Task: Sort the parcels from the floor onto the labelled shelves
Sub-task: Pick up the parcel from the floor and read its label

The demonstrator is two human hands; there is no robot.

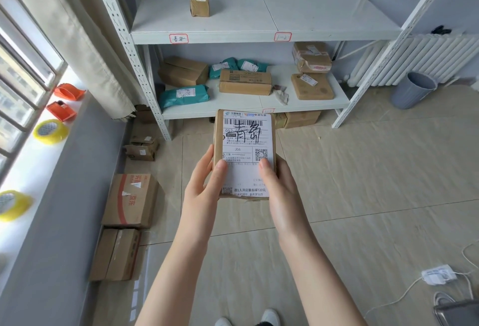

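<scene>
Both hands are holding one small cardboard parcel (pixel 245 153) up in front of the white metal shelving unit (pixel 264 36), above the tiled floor (pixel 363 183). The left hand (pixel 204 183) is gripping the parcel's left edge, its thumb lying across the lower left of the white shipping label (pixel 247 154). The right hand (pixel 281 185) is gripping the right edge, its thumb resting just under the label's QR code. The label is facing the camera, showing a barcode at the top and large black handwritten characters beneath it.

On the upper shelf a single small brown box (pixel 199 3) is standing alone, well to the left. Two red-bordered tags are sticking to that shelf's front edge: a handwritten tag (pixel 178 38) on the left and a tag reading 1-2 (pixel 282 37) near the middle. The lower shelf (pixel 259 104) is carrying several brown cartons (pixel 245 82) and teal plastic mailers (pixel 184 95), spread from left to right.

More cardboard boxes are lying on the floor along the left wall, among them a carton with red printing (pixel 131 200) and another carton (pixel 116 254) just nearer the camera. Rolls of yellow tape (pixel 50 131) and orange tape dispensers (pixel 62 110) are sitting on the windowsill (pixel 31 170). A grey bin (pixel 412 89) is standing beside the white radiator (pixel 427 58) at the right.
</scene>
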